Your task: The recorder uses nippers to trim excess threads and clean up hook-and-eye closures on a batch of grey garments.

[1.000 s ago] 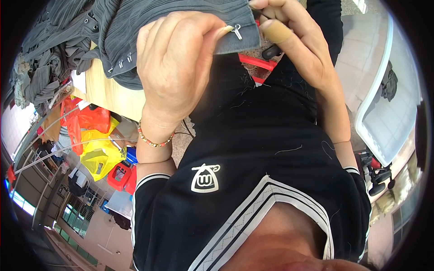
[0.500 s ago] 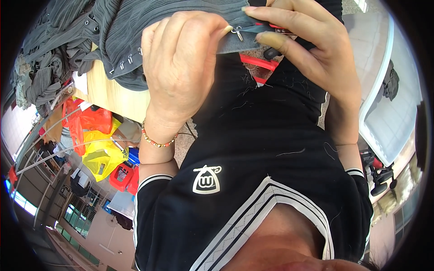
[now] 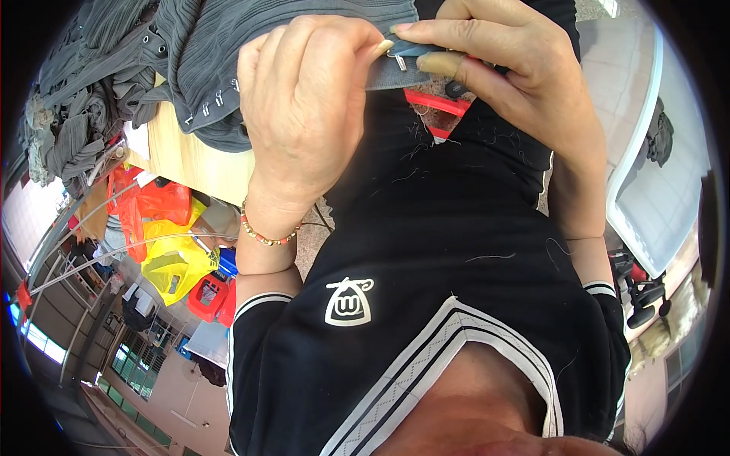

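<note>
A grey ribbed garment (image 3: pixel 205 53) spreads across the top of the view, with small metal hooks (image 3: pixel 219 99) along its near edge. My left hand (image 3: pixel 300 106) is closed on that edge, thumb and forefinger pinched beside another metal hook (image 3: pixel 400 63). From the right, my right hand (image 3: pixel 525 72) pinches the garment's end just past this hook, thumb below and forefinger above. A bluish strip of cloth shows between those fingers. A bit of something red and dark sits behind the right hand's fingers, mostly hidden.
More grey garments (image 3: pixel 68 137) are heaped at the far left. A pale wooden tabletop (image 3: pixel 190 163) lies under the cloth. Red (image 3: pixel 156 205) and yellow plastic bags (image 3: pixel 175 262) hang below it at left. A translucent white bin (image 3: pixel 654 197) stands at right.
My right hand has moved slightly left, toward my left hand, and its thumb and forefinger have come closer together on the garment's end. The left hand has barely moved.
</note>
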### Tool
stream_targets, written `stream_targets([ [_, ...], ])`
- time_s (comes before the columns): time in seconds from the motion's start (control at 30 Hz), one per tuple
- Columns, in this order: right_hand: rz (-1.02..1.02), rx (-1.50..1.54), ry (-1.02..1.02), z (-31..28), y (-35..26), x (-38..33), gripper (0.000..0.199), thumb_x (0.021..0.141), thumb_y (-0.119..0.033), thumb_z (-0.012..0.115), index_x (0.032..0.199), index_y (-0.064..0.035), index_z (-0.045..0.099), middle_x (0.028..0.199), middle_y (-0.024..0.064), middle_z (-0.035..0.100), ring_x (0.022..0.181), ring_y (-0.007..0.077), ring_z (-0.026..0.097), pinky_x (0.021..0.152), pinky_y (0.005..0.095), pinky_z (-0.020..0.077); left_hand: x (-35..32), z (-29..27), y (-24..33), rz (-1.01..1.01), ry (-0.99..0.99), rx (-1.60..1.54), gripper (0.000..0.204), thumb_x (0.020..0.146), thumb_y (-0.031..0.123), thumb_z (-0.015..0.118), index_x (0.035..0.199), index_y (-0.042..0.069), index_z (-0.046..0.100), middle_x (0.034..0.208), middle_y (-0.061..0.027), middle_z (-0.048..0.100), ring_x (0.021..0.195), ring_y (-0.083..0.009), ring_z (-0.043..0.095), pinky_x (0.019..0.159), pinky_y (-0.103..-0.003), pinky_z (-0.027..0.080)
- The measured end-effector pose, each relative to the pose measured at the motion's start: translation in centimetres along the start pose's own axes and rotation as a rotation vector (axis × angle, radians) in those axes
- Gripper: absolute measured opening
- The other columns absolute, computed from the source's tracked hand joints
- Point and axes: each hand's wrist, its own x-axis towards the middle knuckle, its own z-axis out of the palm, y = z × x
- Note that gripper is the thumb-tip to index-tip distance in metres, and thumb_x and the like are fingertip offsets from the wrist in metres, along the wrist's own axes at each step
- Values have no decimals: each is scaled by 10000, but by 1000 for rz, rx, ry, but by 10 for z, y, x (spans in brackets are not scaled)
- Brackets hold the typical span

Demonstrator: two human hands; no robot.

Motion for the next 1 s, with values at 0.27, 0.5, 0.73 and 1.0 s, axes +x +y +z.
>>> stream_targets([
  [0.27, 64, 74, 22, -13, -18, -7, 274, 812, -133, 816, 1074, -61, 775, 824, 75, 641, 708, 210, 639, 619, 310, 494, -5, 0, 2, -59, 62, -153, 188, 815, 33, 750, 962, 86, 645, 874, -22, 653, 795, -239, 620, 764, -360, 436],
  [0.5, 39, 42, 13, -9, -18, -5, 269, 809, -124, 817, 1064, -55, 770, 822, 77, 641, 695, 210, 642, 605, 310, 494, -3, -3, 4, -38, 52, -125, 151, 861, -8, 728, 968, 45, 636, 887, -54, 671, 804, -234, 634, 754, -328, 473],
  [0.73, -13, 37, -19, -8, -18, -3, 240, 818, -113, 805, 1047, -51, 768, 797, 60, 632, 684, 201, 641, 589, 306, 489, -2, -8, 6, -54, -1, -114, 114, 906, -51, 701, 985, 1, 638, 916, -86, 688, 828, -200, 651, 762, -283, 510],
  [1.0, 73, 85, 87, -2, -10, -10, 344, 794, -31, 807, 1133, -42, 746, 818, 78, 616, 731, 208, 595, 663, 302, 475, -12, -21, 8, -451, 385, -981, 158, 977, -73, 588, 1132, -41, 581, 981, -169, 680, 927, -240, 687, 960, -431, 559],
])
